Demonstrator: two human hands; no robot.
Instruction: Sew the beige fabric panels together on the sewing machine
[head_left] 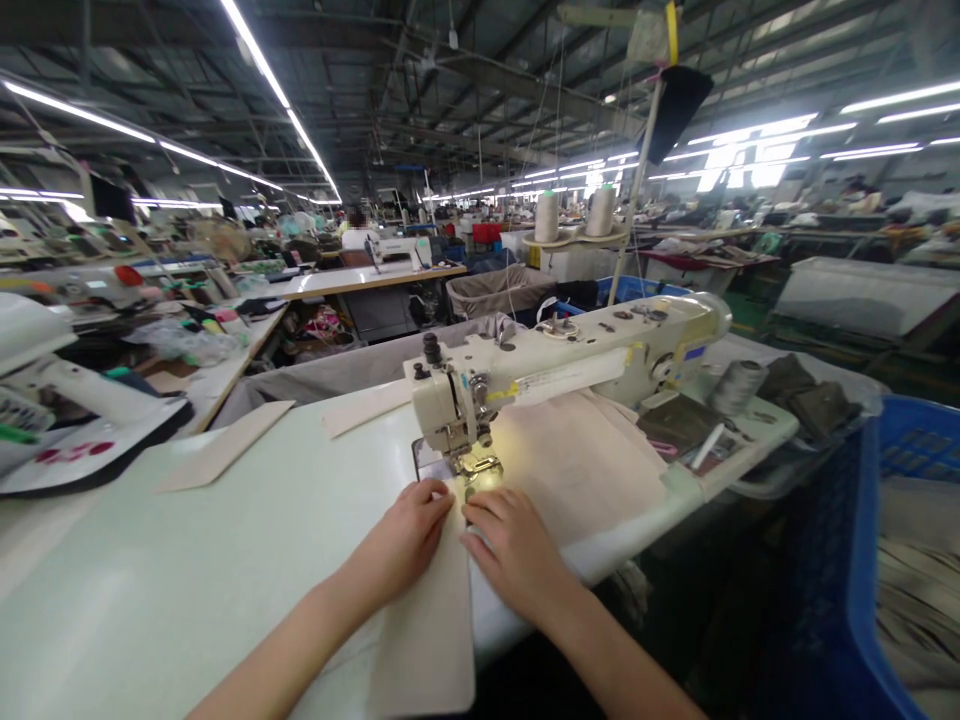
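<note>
A long beige fabric piece (431, 640) lies on the pale green table and runs up to the presser foot area of a white sewing machine (562, 350). My left hand (409, 530) has its fingers closed on the left side of this fabric, thumb and forefinger together just in front of the needle plate. On the other side, my right hand (517, 550) has bent fingers and thumb at the fabric's right edge, close to the lit needle area (480, 465). Its fingertips partly hide what they grip. The fabric's near end hangs at the table's front edge.
More beige panels (592, 470) lie stacked right of the needle, and loose strips (232, 445) at the left. A grey thread cone (739, 388) and small tools sit at the table's right end. A blue crate (862, 560) stands at the right, with fabric inside.
</note>
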